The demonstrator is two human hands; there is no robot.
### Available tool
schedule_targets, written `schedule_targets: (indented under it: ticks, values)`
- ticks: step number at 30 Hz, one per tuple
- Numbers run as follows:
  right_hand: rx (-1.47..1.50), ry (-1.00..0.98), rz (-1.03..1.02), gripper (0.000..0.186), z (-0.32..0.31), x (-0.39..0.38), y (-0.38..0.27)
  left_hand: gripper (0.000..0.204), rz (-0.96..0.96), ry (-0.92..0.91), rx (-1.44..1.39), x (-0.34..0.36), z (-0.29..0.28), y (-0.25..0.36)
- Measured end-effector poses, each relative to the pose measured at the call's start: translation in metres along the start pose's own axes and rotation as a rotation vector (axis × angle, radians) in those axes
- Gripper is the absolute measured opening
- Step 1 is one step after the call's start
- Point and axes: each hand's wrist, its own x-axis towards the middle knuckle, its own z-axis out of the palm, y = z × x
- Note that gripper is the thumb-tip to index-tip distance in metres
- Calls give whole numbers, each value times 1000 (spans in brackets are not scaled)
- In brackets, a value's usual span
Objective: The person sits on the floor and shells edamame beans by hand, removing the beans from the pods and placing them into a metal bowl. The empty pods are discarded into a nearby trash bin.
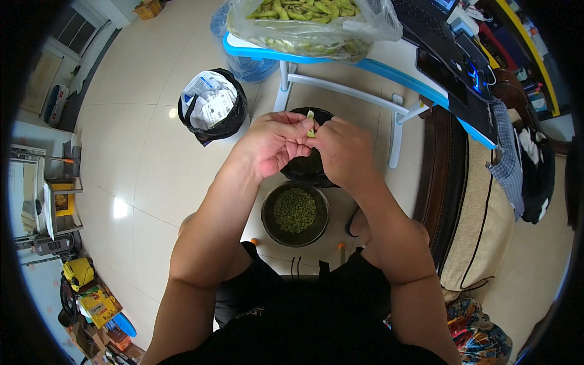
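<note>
Between my two hands is a green soybean pod (311, 123), held upright. My left hand (277, 141) is closed, its thumb and forefinger pinching the pod from the left. From the right, my right hand (345, 149) grips the same pod, most of its fingers curled out of sight. Directly below the hands stands a black-lined bin (304, 172), partly covered by them, its contents hard to make out. Nearer to me, a round metal bowl (265, 220) on the floor holds many shelled green beans (295, 210).
A clear plastic bag (371, 30) full of pods lies on a blue-edged white table (389, 68) ahead. Left of my hands stands a trash bin (238, 97) with a black liner and papers. A laptop (420, 24) sits at the far right, above a sofa (471, 219).
</note>
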Motion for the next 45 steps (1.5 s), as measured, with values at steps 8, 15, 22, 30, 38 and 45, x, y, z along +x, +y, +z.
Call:
schedule_targets:
  ticks: [8, 15, 22, 30, 38, 45]
  values:
    - [-178, -59, -194, 7, -1, -2, 4, 18, -29, 30, 67, 3, -9, -3]
    - [84, 6, 104, 11, 4, -4, 9, 19, 144, -35, 75, 4, -2, -11]
    - [599, 41, 528, 12, 2, -5, 7, 17, 280, -58, 50, 3, 11, -14]
    - [423, 79, 400, 12, 4, -8, 12, 17, 151, -78, -77, 3, 11, -16]
    - [836, 137, 564, 19, 4, -5, 2, 16, 157, -164, -97, 3, 8, -15]
    - [414, 73, 533, 14, -4, -5, 6, 14, 96, -33, -190, 3, 5, -10]
